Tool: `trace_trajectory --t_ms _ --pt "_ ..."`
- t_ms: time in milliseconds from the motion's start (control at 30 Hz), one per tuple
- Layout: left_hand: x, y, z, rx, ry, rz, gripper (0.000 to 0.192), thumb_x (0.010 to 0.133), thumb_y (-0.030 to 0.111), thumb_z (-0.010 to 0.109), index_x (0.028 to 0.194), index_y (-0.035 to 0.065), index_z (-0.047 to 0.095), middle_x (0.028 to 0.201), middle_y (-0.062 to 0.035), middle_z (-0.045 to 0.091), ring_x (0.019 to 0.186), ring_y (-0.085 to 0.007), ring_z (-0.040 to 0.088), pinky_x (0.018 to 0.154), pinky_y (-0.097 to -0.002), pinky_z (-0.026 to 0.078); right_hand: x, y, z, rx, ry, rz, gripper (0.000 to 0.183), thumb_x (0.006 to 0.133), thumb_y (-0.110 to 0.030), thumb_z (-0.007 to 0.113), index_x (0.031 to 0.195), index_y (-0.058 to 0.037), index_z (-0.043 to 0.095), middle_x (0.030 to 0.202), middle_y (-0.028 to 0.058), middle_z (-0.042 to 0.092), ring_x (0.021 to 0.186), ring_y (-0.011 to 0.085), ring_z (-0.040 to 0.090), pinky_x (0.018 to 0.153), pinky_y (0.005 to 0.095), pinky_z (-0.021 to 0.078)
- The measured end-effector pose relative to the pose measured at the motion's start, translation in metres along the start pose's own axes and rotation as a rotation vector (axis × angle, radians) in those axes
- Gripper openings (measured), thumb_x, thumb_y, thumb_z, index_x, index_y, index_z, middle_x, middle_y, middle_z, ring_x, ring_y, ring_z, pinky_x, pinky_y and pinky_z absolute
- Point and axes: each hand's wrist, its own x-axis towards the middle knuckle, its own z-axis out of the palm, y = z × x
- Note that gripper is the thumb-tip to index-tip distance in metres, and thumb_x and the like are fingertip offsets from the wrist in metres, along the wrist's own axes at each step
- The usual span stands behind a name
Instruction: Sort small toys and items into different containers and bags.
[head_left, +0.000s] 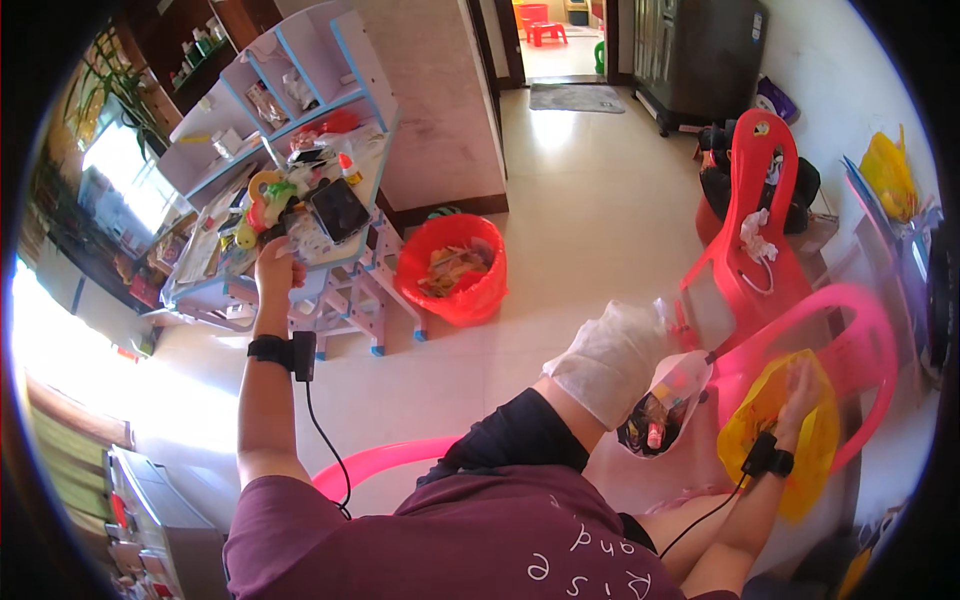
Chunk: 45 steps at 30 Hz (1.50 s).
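My left hand (279, 276) is at the front edge of a cluttered desk (334, 259), its fingers curled. A pale, thin piece shows at the fingertips, but whether I grip it is unclear. Just beyond are small plush toys (262, 202) and a black tablet (340, 210). On my other side, my right hand (801, 394), blurred, reaches into the mouth of a yellow plastic bag (814, 442); its fingers are extended and I see nothing in them. Small orange-red pieces (757, 424) lie inside this bag, which rests against a pink plastic chair (862, 360).
A red bin (457, 300) lined with a red bag holds scraps beside the desk. White cloth (607, 360) covers my knee. Next to it hangs a white bag (690, 367) of packaged items. A red plastic chair (739, 217) stands farther off, near a dark cabinet (694, 60).
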Motion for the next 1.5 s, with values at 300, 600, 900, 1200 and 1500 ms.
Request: trace_trajectory --t_ms 300,600,900,1200,1500 --pt "0.077 -0.045 -0.039 1.198 -0.349 1.189 0.026 0.075 0.01 0.055 0.1 0.0028 0.059 0.122 -0.0286 0.049 0.116 -0.0426 0.046 0.097 -0.0431 0.039 0.019 0.022 -0.01 -0.05 -0.111 -0.09 0.015 0.089 -0.018 0.056 0.079 -0.0081 0.062 0.064 -0.0035 0.05 0.056 0.0048 0.043 0.051 0.0202 0.0332" --pt "0.016 0.046 0.042 1.105 0.149 1.253 0.055 0.093 0.036 0.048 0.14 0.0099 0.032 0.117 -0.0212 0.052 0.097 -0.0292 0.057 0.083 -0.0379 0.046 0.016 0.0 -0.06 -0.564 -0.319 0.072 0.018 0.086 -0.018 0.058 0.081 -0.0008 0.062 0.069 0.0016 0.059 0.062 0.0095 0.053 0.058 0.0246 0.0419" --pt "-0.255 0.141 0.269 0.081 -1.229 0.547 0.046 0.085 0.002 0.049 0.131 0.0063 0.047 0.067 0.0018 0.047 0.062 -0.0051 0.043 0.055 -0.0196 0.036 -0.011 -0.009 -0.117 -0.423 -0.194 0.169 0.02 0.083 -0.02 0.059 0.095 -0.0048 0.064 0.083 0.0031 0.063 0.071 0.013 0.057 0.066 0.0282 0.0452" --pt "-0.431 0.132 0.455 -0.03 -2.028 0.586 0.034 0.089 0.018 0.057 0.12 0.0041 0.054 0.074 -0.0019 0.058 0.064 -0.008 0.054 0.058 -0.0232 0.046 -0.024 0.015 -0.121 -0.638 0.021 0.18 0.024 0.078 -0.022 0.06 0.095 -0.0053 0.065 0.084 0.0042 0.062 0.069 0.016 0.056 0.065 0.0308 0.0439" --pt "-0.467 0.097 0.511 -0.066 -2.079 0.188 0.032 0.091 0.021 0.055 0.116 0.0012 0.056 0.078 -0.0037 0.062 0.061 -0.0074 0.057 0.058 -0.0213 0.05 -0.008 0.071 -0.105 -1.153 -0.07 0.127 0.026 0.075 -0.019 0.066 0.098 -0.0067 0.064 0.088 0.0041 0.064 0.073 0.016 0.059 0.066 0.0322 0.047"
